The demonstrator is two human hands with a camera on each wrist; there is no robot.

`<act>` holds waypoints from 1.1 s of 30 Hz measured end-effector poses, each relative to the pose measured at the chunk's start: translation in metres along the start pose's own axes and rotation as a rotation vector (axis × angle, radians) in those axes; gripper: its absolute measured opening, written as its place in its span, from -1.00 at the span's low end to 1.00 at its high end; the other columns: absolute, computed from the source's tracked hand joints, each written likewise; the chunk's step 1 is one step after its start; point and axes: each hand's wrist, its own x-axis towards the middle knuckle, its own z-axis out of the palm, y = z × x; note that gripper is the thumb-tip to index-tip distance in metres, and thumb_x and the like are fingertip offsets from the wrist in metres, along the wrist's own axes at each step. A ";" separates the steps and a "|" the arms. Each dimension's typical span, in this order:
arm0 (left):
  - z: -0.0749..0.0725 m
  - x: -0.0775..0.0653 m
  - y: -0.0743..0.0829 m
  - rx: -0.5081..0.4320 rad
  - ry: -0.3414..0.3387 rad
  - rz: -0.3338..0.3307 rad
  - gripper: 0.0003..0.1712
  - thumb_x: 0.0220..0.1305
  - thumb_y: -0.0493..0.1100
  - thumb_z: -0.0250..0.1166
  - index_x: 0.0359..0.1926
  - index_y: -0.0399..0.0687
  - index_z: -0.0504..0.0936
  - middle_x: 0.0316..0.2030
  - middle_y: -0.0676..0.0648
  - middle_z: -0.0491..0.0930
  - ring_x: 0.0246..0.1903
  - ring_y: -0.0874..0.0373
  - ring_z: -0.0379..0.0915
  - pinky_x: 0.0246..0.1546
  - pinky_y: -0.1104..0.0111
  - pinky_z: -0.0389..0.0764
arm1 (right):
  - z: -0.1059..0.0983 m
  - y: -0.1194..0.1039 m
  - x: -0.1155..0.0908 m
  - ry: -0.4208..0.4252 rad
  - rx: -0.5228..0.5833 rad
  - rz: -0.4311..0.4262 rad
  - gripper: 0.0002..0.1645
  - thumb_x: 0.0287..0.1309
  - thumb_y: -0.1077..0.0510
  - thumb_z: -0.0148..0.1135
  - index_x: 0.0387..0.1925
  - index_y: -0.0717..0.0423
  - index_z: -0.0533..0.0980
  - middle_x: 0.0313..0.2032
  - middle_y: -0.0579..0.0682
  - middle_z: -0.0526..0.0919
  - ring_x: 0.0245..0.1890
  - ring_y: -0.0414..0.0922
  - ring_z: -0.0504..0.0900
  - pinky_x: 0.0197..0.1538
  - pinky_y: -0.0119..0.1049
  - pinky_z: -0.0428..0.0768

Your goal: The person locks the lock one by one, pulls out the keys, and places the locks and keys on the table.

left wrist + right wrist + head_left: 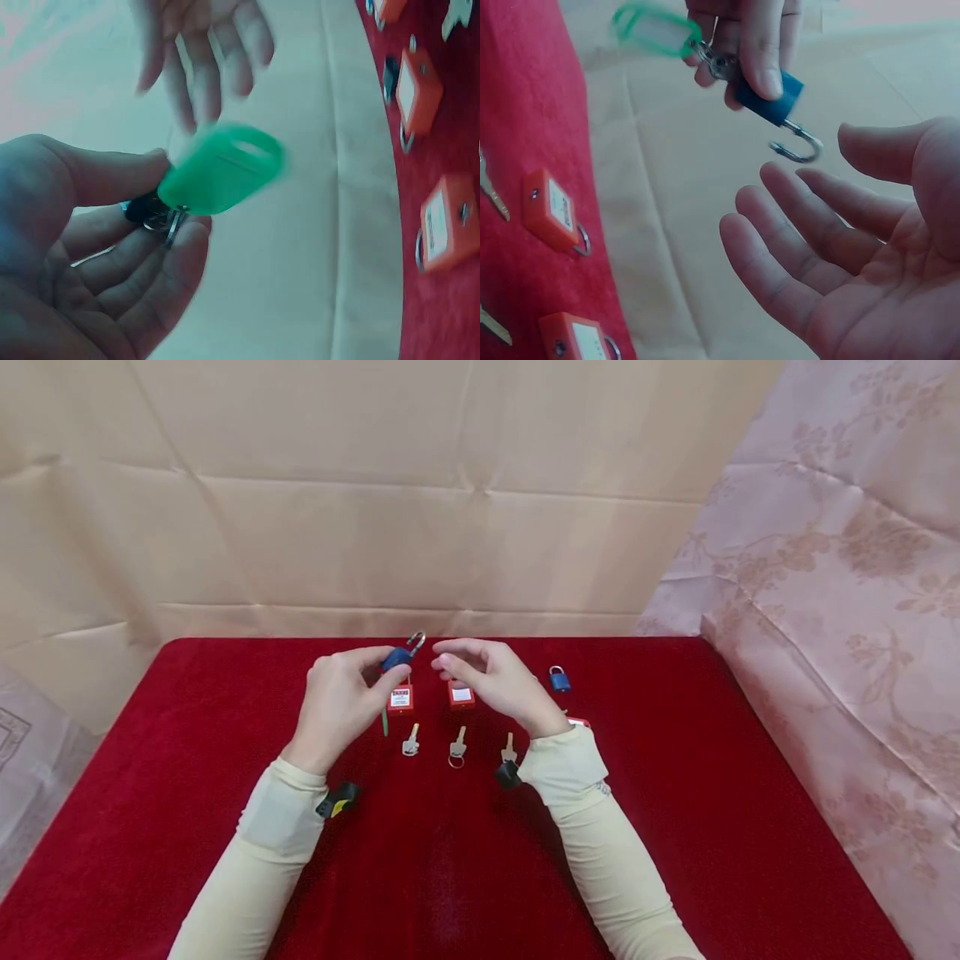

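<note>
My left hand [337, 702] pinches a blue padlock [789, 94] between thumb and fingers, raised above the table. Its steel shackle [804, 154] is swung open. From the lock's other end a green key tag [656, 31] hangs on a metal ring, blurred in the left wrist view; whether a key sits in the lock is hard to make out. My right hand [840, 247] is just beside the shackle, palm turned toward it, fingers spread and loosely bent, holding nothing. In the head view, red padlocks [401, 700] lie below the hands.
Three keys [457, 745] lie in a row on the red cloth [450, 877], nearer than the red padlocks. Another blue padlock [559, 681] rests to the right, its shackle closed. One more red item [579, 722] is partly covered by my right wrist. A beige curtain [390, 543] hangs behind.
</note>
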 end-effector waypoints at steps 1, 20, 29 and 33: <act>0.003 -0.001 0.003 -0.020 0.004 0.018 -0.72 0.24 -0.14 0.48 -0.07 -0.16 0.78 -0.42 -0.01 0.73 -0.68 0.15 0.42 -0.59 0.33 0.47 | 0.000 -0.002 0.000 0.008 0.012 -0.004 -0.55 0.41 0.11 0.24 0.24 0.20 0.53 -0.02 0.10 0.73 -0.05 -0.08 0.72 0.11 -0.11 0.62; 0.017 -0.002 0.018 -0.354 -0.153 -0.109 -0.70 0.21 -0.09 0.52 -0.12 -0.17 0.78 -0.35 -0.02 0.77 -0.40 0.16 0.72 -0.38 0.42 0.62 | 0.003 -0.014 -0.007 0.189 0.046 -0.187 -0.67 0.35 0.17 0.31 0.09 0.23 0.64 -0.10 0.20 0.72 -0.26 -0.03 0.70 -0.07 -0.20 0.68; 0.017 -0.003 0.025 -0.354 -0.155 -0.067 -0.72 0.30 -0.11 0.44 -0.05 -0.16 0.74 -0.33 -0.03 0.75 -0.46 0.14 0.65 -0.39 0.39 0.62 | 0.002 -0.018 -0.011 0.224 0.041 -0.247 -0.72 0.34 0.23 0.31 0.03 0.24 0.66 -0.16 0.09 0.73 -0.32 -0.04 0.71 -0.14 -0.20 0.70; 0.013 -0.006 0.029 -0.308 -0.125 0.008 -0.72 0.34 -0.14 0.40 0.01 -0.14 0.72 -0.32 0.00 0.73 -0.46 0.19 0.61 -0.38 0.37 0.63 | 0.002 -0.020 -0.011 0.250 0.073 -0.280 -0.77 0.31 0.24 0.34 -0.04 0.26 0.67 -0.23 0.16 0.73 -0.37 -0.04 0.70 -0.17 -0.18 0.71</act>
